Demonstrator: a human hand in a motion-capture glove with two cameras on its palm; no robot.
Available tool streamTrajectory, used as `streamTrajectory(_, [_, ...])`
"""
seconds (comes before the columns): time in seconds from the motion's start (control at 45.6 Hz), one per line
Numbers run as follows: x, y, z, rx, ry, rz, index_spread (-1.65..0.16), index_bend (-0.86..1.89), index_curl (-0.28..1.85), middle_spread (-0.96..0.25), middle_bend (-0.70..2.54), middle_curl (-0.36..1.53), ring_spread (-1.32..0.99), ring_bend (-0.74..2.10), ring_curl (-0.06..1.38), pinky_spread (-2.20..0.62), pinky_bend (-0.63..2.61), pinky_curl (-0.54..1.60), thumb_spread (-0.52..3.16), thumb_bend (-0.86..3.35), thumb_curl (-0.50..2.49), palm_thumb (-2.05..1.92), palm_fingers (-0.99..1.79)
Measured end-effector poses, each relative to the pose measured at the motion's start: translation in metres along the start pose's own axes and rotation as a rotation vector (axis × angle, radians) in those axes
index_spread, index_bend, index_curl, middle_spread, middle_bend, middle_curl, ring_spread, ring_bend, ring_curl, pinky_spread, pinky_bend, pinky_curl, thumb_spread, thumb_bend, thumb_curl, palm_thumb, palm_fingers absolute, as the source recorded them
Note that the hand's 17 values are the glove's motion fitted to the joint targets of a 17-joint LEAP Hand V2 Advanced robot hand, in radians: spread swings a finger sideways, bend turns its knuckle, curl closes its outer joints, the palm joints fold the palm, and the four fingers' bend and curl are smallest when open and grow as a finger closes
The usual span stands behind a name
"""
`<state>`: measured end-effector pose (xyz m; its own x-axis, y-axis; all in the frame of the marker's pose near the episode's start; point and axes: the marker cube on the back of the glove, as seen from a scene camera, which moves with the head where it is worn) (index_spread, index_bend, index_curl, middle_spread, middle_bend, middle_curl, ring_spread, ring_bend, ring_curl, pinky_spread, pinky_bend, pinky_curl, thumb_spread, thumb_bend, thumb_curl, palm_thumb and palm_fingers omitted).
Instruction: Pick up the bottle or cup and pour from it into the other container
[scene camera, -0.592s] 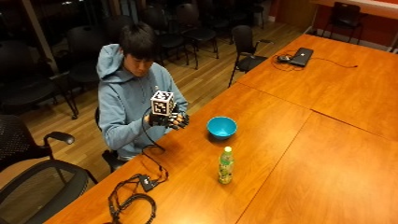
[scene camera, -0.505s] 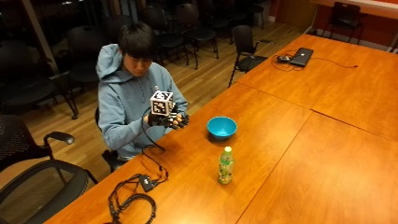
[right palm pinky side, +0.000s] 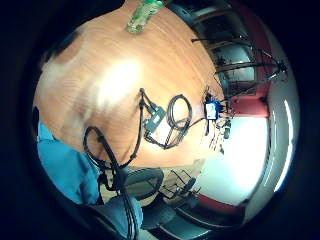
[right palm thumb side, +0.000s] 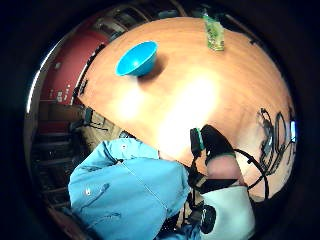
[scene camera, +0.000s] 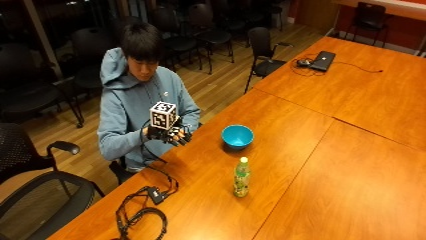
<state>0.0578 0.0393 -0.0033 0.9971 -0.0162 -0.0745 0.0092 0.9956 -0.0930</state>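
A green bottle (scene camera: 241, 177) with a yellow cap stands upright on the wooden table (scene camera: 313, 165). A blue bowl (scene camera: 237, 136) sits a little beyond it, nearer the person. My gloved right hand (scene camera: 172, 134) hovers at the table's edge in front of the person's chest, well short of both, with its fingers hanging loosely curled and holding nothing. The bare hand is close beside it. The thumb side palm view shows the bowl (right palm thumb side: 137, 57) and the bottle (right palm thumb side: 214, 32) far across the table. The little finger side palm view has the bottle (right palm pinky side: 142, 15) at its rim.
A coil of black cables with a small box (scene camera: 150, 202) lies on the table near the person, also seen as cables (right palm pinky side: 170, 120) under the palm. A laptop (scene camera: 323, 60) sits at the far end. Office chairs (scene camera: 40, 195) stand around the table.
The gloved hand has drifted slightly down and toward the person's chest. Bottle and bowl have not moved.
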Motion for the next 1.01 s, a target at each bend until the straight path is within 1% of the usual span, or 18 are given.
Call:
streamTrajectory(0.044, [0.004,0.002,0.0,-0.002,-0.069,0.055,-0.38,0.19,0.28,-0.01,0.17,0.18,0.13,0.28,0.18,0.23,0.43,0.18,0.93,0.12,0.31,0.71,0.28])
streamTrajectory(0.088, [0.011,0.004,0.0,-0.01,-0.082,0.073,-0.38,0.19,0.28,0.0,0.17,0.19,0.13,0.28,0.19,0.23,0.43,0.18,0.94,0.1,0.32,0.72,0.28])
streamTrajectory(0.307, [0.049,0.009,0.005,-0.008,-0.053,0.135,-0.37,0.19,0.3,0.0,0.17,0.21,0.13,0.29,0.21,0.24,0.43,0.19,0.96,0.04,0.36,0.75,0.29])
streamTrajectory(0.548, [0.099,-0.006,0.005,-0.032,-0.032,0.211,-0.37,0.18,0.31,0.0,0.18,0.24,0.12,0.29,0.23,0.24,0.42,0.21,0.97,-0.01,0.39,0.79,0.3])
streamTrajectory(0.724, [0.128,-0.028,0.007,-0.069,-0.011,0.222,-0.36,0.18,0.32,0.01,0.18,0.25,0.12,0.29,0.24,0.24,0.41,0.21,0.97,-0.02,0.41,0.8,0.33])
streamTrajectory(0.877, [0.151,-0.051,0.007,-0.068,0.001,0.215,-0.36,0.17,0.33,0.01,0.18,0.26,0.12,0.29,0.25,0.24,0.4,0.22,0.96,-0.02,0.42,0.8,0.33])
streamTrajectory(0.943, [0.158,-0.06,0.008,-0.057,-0.022,0.207,-0.36,0.17,0.32,0.01,0.19,0.27,0.11,0.29,0.25,0.24,0.4,0.22,0.96,-0.02,0.42,0.81,0.34])
streamTrajectory(1.009, [0.173,-0.077,0.002,-0.02,-0.106,0.19,-0.36,0.15,0.32,0.01,0.19,0.28,0.11,0.3,0.26,0.24,0.4,0.22,0.96,-0.02,0.42,0.8,0.34])
